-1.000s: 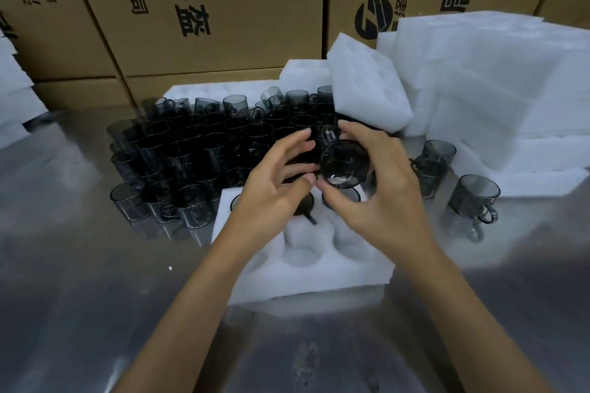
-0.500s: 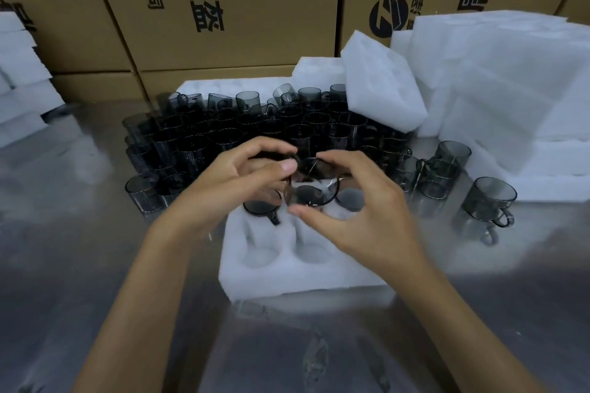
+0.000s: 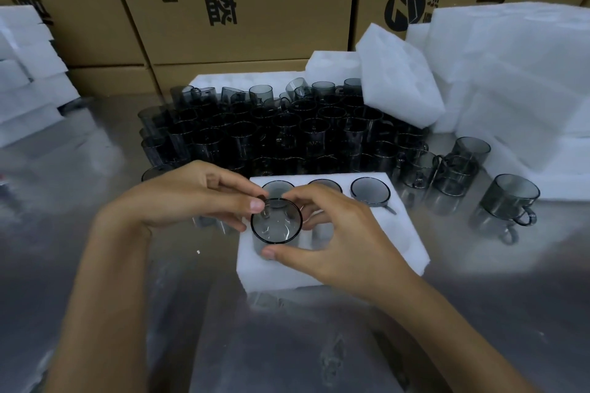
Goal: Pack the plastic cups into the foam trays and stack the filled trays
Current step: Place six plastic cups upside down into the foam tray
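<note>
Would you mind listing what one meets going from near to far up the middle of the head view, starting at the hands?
Held cup gripped by left hand and right hand → foam tray with cups in its back row → crowd of loose cups → empty foam trays → cardboard boxes.

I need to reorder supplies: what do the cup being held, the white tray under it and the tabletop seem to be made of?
Cup: smoky grey see-through plastic by the look, glossy; the fingers show through it.
Tray: white foam, matte and slightly grainy, with soft moulded pockets.
Tabletop: probably brushed metal, maybe stainless steel; it gives dull, blurred reflections.
</note>
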A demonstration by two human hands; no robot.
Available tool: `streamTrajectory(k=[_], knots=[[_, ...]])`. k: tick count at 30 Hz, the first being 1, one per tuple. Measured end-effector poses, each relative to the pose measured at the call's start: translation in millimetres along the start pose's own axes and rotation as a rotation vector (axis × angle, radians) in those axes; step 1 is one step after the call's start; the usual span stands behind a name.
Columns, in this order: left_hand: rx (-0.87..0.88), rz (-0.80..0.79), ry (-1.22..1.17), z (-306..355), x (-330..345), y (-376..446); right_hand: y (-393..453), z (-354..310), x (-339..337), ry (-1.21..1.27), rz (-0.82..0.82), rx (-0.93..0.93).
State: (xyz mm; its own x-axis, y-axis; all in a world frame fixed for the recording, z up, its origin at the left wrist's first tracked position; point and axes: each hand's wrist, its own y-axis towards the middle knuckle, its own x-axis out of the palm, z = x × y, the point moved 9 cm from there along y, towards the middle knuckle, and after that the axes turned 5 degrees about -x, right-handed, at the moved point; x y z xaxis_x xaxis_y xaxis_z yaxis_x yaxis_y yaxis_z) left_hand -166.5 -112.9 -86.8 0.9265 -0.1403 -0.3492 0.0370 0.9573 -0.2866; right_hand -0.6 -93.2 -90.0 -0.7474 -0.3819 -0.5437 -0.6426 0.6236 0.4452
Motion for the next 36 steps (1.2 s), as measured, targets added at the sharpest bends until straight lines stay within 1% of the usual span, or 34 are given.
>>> streamTrajectory(k=[8, 11, 14, 17, 21, 24, 28, 31, 36], knots=[[-0.030, 0.028, 0.093, -5.1, -2.8, 3.0, -1.6, 4.4, 4.2, -0.099, -0.064, 0.037], [-0.042, 0.025, 0.055, -10.3, -5.5, 5.1, -0.3, -1.0, -0.5, -0.165, -0.054, -0.019], [-0.089, 0.051, 0.067, -17.5, -10.0, 6.7, 1.8, -7.3, -8.1, -0.290, -0.027, -0.099], [-0.142, 0.033, 0.068, -22.8, -7.9, 7.1, 2.5, -6.2, -8.5, -0.395, -0.052, -0.117], [-0.219, -0.011, 0.070, -29.0, -2.8, 5.4, 2.1, 0.5, -4.9, -0.401, -0.096, -0.108], [-0.267, -0.052, 0.115, -33.2, 3.5, 5.4, 1.6, 9.2, 1.2, -0.450, -0.178, -0.078], [-0.306, -0.051, 0.129, -38.1, 7.0, 11.1, -0.2, 14.6, 8.3, -0.543, -0.251, -0.078], [-0.332, -0.039, 0.108, -42.7, 6.3, 15.0, 0.8, 14.0, 10.1, -0.573, -0.260, -0.089], [-0.316, -0.044, 0.153, -42.3, 3.7, 14.2, 1.1, 16.5, 9.6, -0.524, -0.257, -0.077]])
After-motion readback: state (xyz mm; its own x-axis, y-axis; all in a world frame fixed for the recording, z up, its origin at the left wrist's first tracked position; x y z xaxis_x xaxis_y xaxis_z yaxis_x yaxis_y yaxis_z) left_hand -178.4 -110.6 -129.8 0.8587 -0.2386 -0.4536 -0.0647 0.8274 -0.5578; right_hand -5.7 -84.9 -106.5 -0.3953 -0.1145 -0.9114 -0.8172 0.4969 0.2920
